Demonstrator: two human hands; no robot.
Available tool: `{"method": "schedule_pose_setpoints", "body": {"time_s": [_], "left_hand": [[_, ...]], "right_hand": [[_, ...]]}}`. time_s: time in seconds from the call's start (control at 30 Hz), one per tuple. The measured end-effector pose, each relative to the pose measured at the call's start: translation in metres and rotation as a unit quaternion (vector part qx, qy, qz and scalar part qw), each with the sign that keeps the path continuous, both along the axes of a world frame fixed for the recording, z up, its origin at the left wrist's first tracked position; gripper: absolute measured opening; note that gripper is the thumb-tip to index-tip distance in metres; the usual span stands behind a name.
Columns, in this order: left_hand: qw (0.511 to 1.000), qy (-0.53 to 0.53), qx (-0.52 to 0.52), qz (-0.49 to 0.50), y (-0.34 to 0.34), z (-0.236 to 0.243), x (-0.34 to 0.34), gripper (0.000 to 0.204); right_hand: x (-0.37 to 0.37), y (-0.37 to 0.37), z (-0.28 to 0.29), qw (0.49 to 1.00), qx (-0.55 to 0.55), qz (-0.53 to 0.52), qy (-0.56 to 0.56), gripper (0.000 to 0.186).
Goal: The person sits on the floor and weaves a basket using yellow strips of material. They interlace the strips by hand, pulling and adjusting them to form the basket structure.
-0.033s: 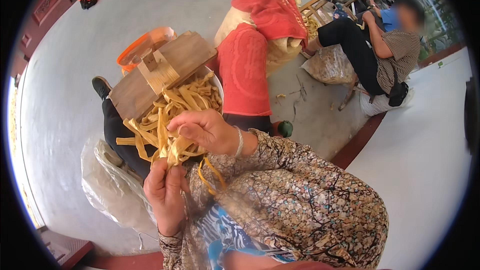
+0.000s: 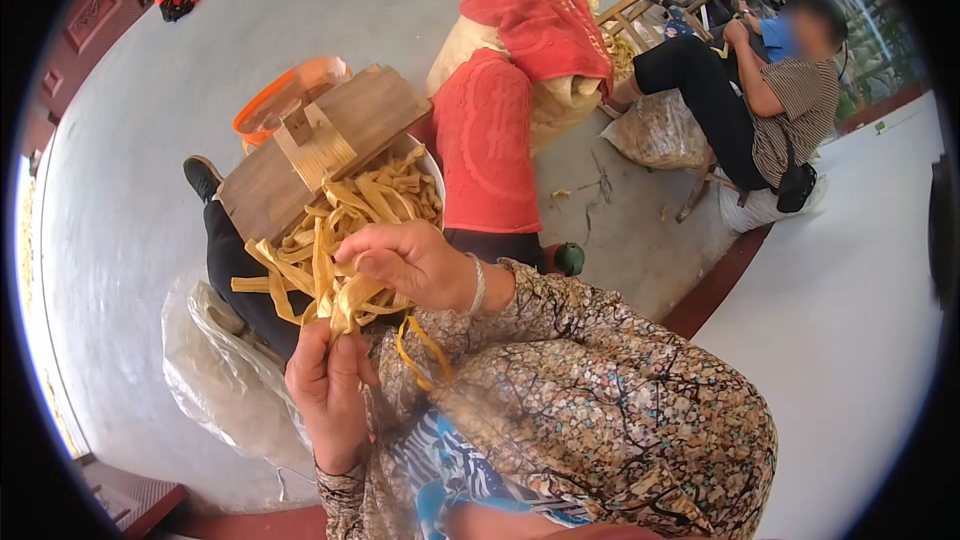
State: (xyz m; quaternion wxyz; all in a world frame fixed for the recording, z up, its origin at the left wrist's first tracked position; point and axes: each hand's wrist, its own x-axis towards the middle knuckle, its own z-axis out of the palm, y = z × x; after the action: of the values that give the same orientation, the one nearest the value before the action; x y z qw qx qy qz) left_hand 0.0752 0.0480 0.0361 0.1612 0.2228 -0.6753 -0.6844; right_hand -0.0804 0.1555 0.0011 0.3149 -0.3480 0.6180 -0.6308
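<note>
Yellow-tan in tone: pinching flat strips (image 2: 349,302) with left hand (image 2: 328,385) at their six o'clock; curled right hand (image 2: 415,262) at two, cannot tell whether gripping; at twelve, wooden board (image 2: 365,122) over white tub (image 2: 436,178).

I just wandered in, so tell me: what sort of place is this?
Perhaps a small workshop or home workroom: yellowish flat strips lie in a round white container near a brown wooden board, and another person in a striped shirt sits by a stuffed translucent plastic sack.
</note>
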Motion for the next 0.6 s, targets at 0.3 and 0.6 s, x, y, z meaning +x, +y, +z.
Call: {"method": "schedule_pose_setpoints", "body": {"time_s": [0.3,0.6], "left_hand": [[0.996,-0.015,-0.091,0.0,-0.003,-0.017,0.014,0.013],[0.908,0.03,-0.416,0.034,-0.043,0.017,-0.01,0.007]], "right_hand": [[-0.006,0.006,-0.006,0.986,-0.015,-0.106,0.131,0.025],[0.009,0.011,0.031,0.957,0.055,0.219,0.181,0.016]]}}
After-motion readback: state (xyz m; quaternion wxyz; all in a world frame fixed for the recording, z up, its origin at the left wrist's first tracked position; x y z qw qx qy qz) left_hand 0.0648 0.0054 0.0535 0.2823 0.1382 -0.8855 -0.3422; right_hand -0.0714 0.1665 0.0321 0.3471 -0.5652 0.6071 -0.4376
